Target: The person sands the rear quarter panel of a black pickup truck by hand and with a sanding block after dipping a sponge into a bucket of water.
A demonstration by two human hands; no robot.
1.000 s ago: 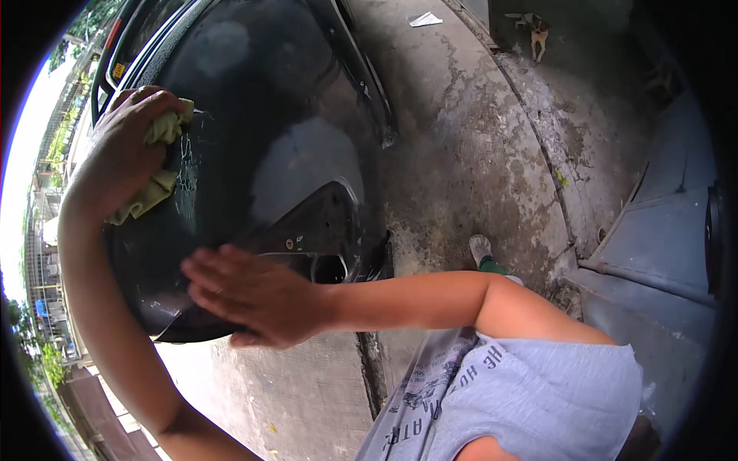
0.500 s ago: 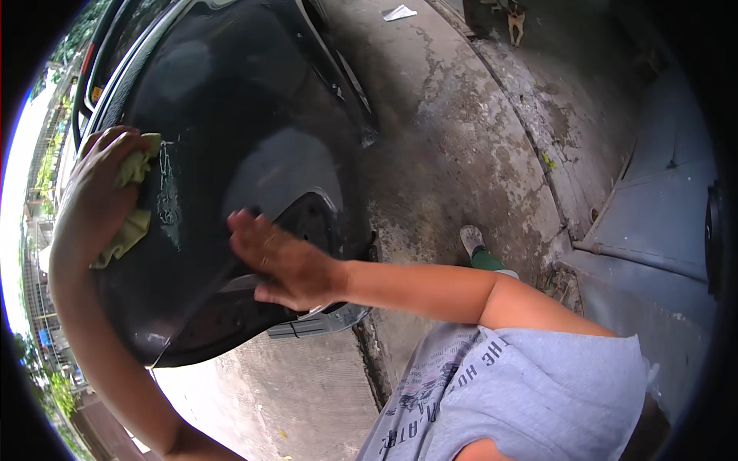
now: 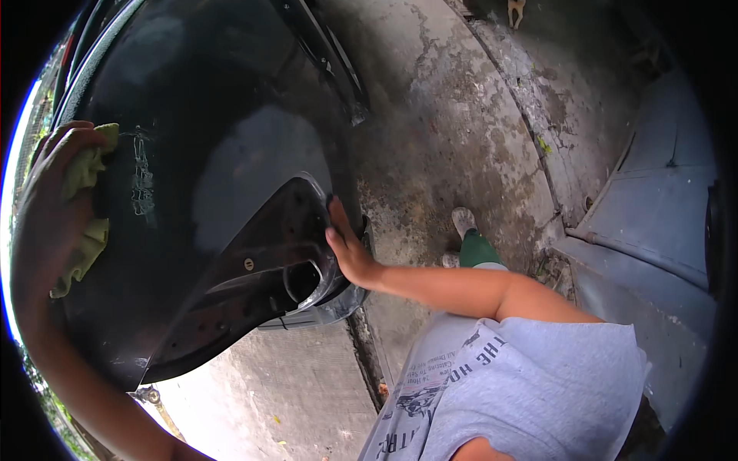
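Note:
A glossy black vehicle body panel (image 3: 254,154) fills the left half. My left hand (image 3: 50,180) presses a yellow-green cloth (image 3: 86,253) on the panel's far-left side, fingers bent over it. Just right of the cloth runs a whitish wet streak (image 3: 142,184). My right hand (image 3: 352,250) rests with straightened fingers against the chrome-edged rim at the right end of a dark recess (image 3: 250,280), which looks like a headlight opening. Nothing shows in that hand; part of its palm is turned away.
Below and right of the panel lies worn concrete ground (image 3: 446,138). Grey-blue metal sheeting (image 3: 661,207) with a pipe (image 3: 638,257) stands at the right. My shoe (image 3: 463,221) is on the ground. Part of a dog (image 3: 516,11) shows at the top edge.
My right hand has moved right, from over the panel to the recess rim. The left hand with its cloth appears farther left, while the whole view has also shifted.

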